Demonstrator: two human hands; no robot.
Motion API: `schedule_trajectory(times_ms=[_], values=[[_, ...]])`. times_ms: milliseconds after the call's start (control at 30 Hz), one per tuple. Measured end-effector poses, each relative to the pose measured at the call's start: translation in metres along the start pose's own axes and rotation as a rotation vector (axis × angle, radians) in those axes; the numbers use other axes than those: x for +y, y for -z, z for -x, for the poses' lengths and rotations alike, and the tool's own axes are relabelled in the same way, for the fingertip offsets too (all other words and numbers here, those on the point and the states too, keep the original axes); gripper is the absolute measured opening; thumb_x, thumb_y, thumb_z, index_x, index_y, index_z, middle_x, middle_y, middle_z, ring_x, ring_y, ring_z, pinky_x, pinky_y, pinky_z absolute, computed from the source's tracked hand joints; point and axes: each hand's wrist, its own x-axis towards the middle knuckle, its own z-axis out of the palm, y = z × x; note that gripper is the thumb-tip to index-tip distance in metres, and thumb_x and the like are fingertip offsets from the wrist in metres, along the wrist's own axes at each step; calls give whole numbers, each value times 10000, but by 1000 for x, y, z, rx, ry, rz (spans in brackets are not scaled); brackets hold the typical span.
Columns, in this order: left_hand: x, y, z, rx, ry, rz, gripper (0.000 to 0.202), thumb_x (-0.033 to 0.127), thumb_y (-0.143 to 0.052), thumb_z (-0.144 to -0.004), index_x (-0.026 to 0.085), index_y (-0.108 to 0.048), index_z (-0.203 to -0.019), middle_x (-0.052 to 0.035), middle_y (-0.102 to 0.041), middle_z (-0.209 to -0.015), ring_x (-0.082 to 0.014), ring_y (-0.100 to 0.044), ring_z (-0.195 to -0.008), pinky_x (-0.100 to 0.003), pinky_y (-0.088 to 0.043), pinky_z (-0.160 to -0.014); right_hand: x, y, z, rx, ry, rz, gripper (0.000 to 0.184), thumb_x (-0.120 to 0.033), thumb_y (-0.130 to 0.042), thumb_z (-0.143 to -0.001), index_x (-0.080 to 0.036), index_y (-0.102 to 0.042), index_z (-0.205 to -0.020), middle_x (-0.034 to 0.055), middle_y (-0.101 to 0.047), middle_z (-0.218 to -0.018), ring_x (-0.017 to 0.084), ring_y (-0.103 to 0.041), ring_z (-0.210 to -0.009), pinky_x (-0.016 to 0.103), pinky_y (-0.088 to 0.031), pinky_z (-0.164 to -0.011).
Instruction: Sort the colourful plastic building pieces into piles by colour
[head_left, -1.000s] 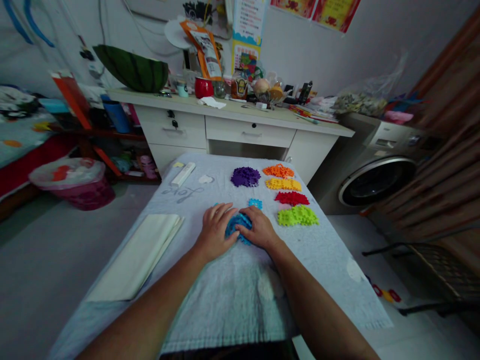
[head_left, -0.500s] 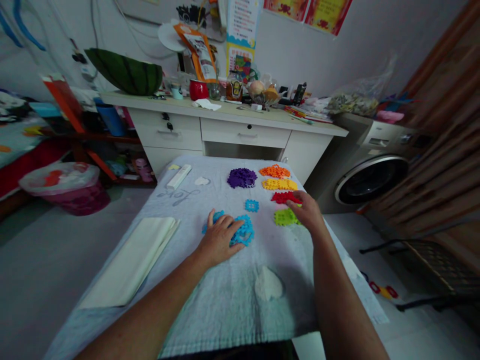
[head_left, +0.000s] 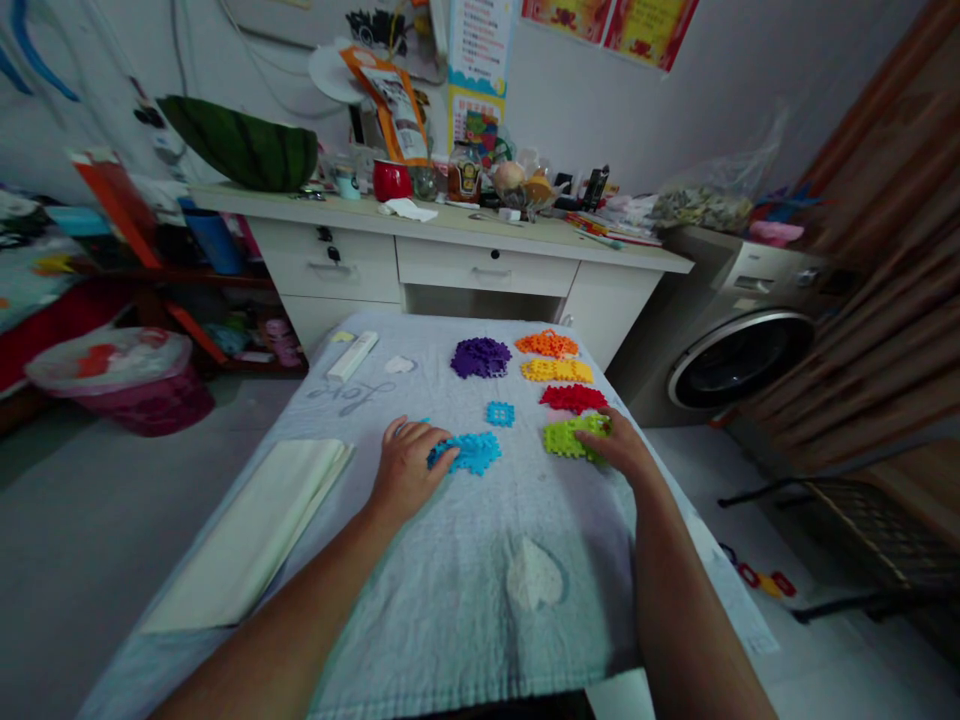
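Observation:
My left hand [head_left: 409, 462] is curled around the left end of a heap of blue interlocking plastic pieces [head_left: 478, 453], its thumb along the near side. Its fingertips are partly hidden. A single square blue piece [head_left: 500, 413] lies just beyond, apart from the heap. At the right, my right hand [head_left: 621, 446] grips the right end of the lime green interlocking pieces [head_left: 564, 437], thumb on top. Right behind these lie red pieces [head_left: 571, 398], then yellow pieces [head_left: 556, 371] and orange pieces [head_left: 547, 344]. A purple pile [head_left: 480, 357] sits left of them.
A pale cloth [head_left: 450, 590] covers the table. On its left are a folded cream cloth [head_left: 247, 535] and a white oblong box [head_left: 353, 356]. Beyond stands a cluttered white desk [head_left: 487, 268], with a washing machine [head_left: 739, 340] to its right.
My right hand has come nearer, from the red pieces onto the green ones. My left hand has shifted left, uncovering more of the blue heap, which now looks more compact.

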Motion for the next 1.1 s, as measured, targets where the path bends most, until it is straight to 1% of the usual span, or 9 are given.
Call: schedule_trajectory(times_ms=[133,233,400,500,733,833,933,1000,1100], values=[[-7,0,-2,100,81,-73,174,393,-580,-865,245,-672,-869,-31,-677,-888,-244,-583,-958,-511,-250,-1079,-12,0,6,-4,47,-33,557,-494,-696,-697,-176,-627,-1149,109,-637,-1064,271,-612,-987,404,-485,-867],[-11,-2,-1,159,160,-138,209,427,-590,-855,245,-684,-895,-64,-650,-1016,-281,-532,-1067,-533,-242,-1069,-19,-2,10,-35,87,-52,528,-504,-706,-694,-182,-643,-1108,109,-638,-1049,286,-601,-1011,408,-479,-880],[-12,-4,2,168,236,-214,336,476,-585,-847,244,-652,-1081,-130,-498,-1318,-345,-408,-1236,-571,-228,-1052,-29,-4,15,-104,131,-52,553,-497,-718,-702,-169,-621,-1136,113,-644,-1065,276,-603,-991,396,-474,-875],[-10,-3,3,175,241,-221,395,477,-570,-854,234,-611,-1162,-150,-419,-1391,-356,-362,-1279,-568,-229,-1055,-34,-7,16,-103,179,-17,580,-475,-737,-686,-150,-613,-1150,121,-634,-1092,279,-588,-1020,393,-454,-901],[-5,-4,7,75,94,-120,389,436,-600,-822,240,-620,-1158,-130,-462,-1355,-339,-392,-1233,-534,-284,-1046,-38,-17,19,-95,221,35,508,-493,-742,-675,-155,-633,-1038,91,-622,-997,240,-577,-930,354,-453,-829],[-5,-7,9,13,49,-100,420,433,-629,-792,251,-618,-1171,-122,-468,-1354,-336,-388,-1239,-533,-282,-1046,-42,-19,23,-133,203,-21,560,-478,-747,-678,-166,-587,-1115,80,-638,-998,222,-594,-902,331,-458,-796],[-8,-11,11,-74,-2,-93,457,478,-649,-770,256,-621,-1168,-114,-492,-1333,-330,-395,-1236,-525,-289,-1038,-49,-20,26,-181,200,-79,665,-485,-751,-676,-176,-524,-1219,76,-652,-1014,213,-617,-866,326,-467,-768],[-9,-13,12,-123,-28,-97,452,496,-652,-768,274,-629,-1161,-100,-518,-1314,-323,-405,-1227,-529,-280,-1040,-55,-22,27,-188,252,-107,708,-479,-760,-666,-187,-507,-1259,88,-641,-1092,218,-619,-924,338,-468,-809],[-10,-15,13,-173,-46,-104,432,473,-642,-788,307,-630,-1187,-84,-539,-1305,-317,-419,-1216,-532,-281,-1038,-68,-25,29,-205,348,-117,679,-460,-769,-654,-185,-546,-1233,99,-621,-1153,227,-597,-1014,345,-454,-869]])
